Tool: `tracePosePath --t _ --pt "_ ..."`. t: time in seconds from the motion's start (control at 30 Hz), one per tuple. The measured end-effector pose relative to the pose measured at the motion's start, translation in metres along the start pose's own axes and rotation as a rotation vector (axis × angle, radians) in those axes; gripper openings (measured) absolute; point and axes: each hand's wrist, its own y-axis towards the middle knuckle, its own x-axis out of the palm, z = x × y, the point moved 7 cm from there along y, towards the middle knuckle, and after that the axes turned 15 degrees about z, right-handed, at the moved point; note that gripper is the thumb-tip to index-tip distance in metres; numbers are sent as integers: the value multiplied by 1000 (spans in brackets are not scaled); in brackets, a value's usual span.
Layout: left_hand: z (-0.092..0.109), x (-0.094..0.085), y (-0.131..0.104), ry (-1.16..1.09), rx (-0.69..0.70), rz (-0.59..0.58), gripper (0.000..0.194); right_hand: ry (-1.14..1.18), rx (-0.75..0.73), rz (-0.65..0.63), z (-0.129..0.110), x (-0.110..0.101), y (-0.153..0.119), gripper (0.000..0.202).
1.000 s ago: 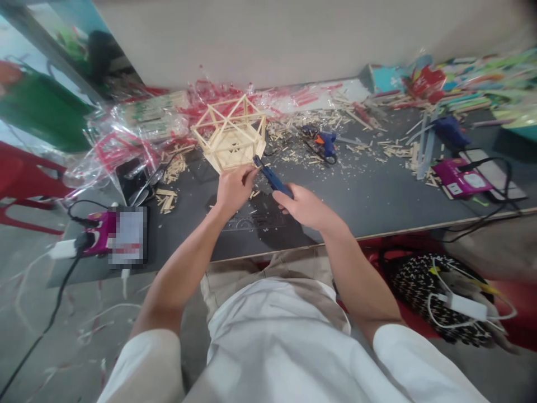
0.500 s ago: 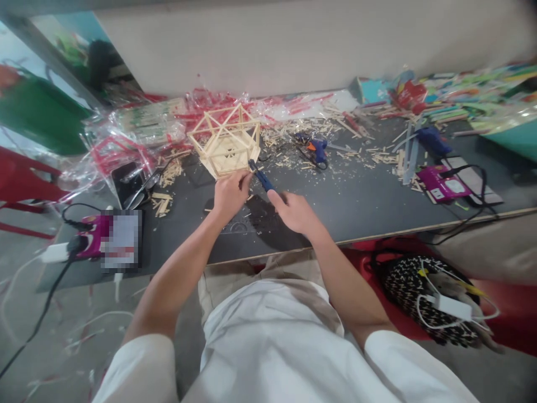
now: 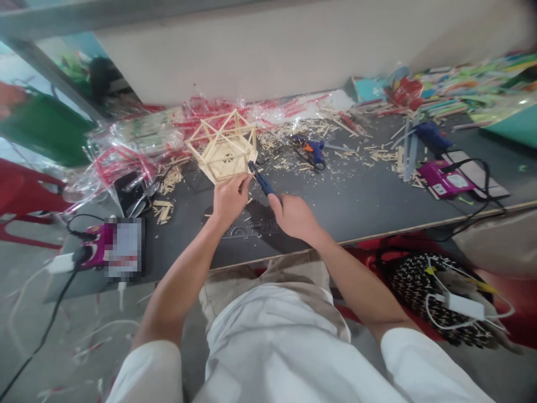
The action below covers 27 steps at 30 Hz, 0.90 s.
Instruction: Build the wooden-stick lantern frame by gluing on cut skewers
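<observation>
Just beyond the left hand (image 3: 230,197), the nearer one, gripping its near edge, sits the stick frame (image 3: 217,160) over the worktop (image 3: 356,193); the right hand (image 3: 296,217) clasps blue pliers (image 3: 263,182), slanting forward-left to its near-right corner

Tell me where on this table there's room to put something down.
The widest nearly bare patch of tabletop lies between the right hand and the purple box at right, in front of the blue-orange glue gun. A narrower one separates the left forearm from the pixelated device. Stick scraps and plastic wrapping crowd the back.
</observation>
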Motion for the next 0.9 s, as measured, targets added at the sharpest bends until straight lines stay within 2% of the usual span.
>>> tracePosePath --t 0.2,0.43,0.53,0.67,0.8,0.9 --pt "-10 1 3 2 -97 -141 24 -33 94 78 12 3 3 63" --pt "-30 2 5 97 -12 -402 22 -23 67 224 37 -14 -6 59" --pt "-33 3 3 100 21 -498 23 -124 45 315 52 -17 -14 54" --pt "-34 4 1 110 -6 -547 21 -328 -21 402 65 -11 -24 57" --pt "-40 6 0 83 -54 -559 21 -315 -30 471 70 -8 -29 63" --pt "-48 7 2 47 -89 -537 23 -279 -41 473 69 -8 -30 61"
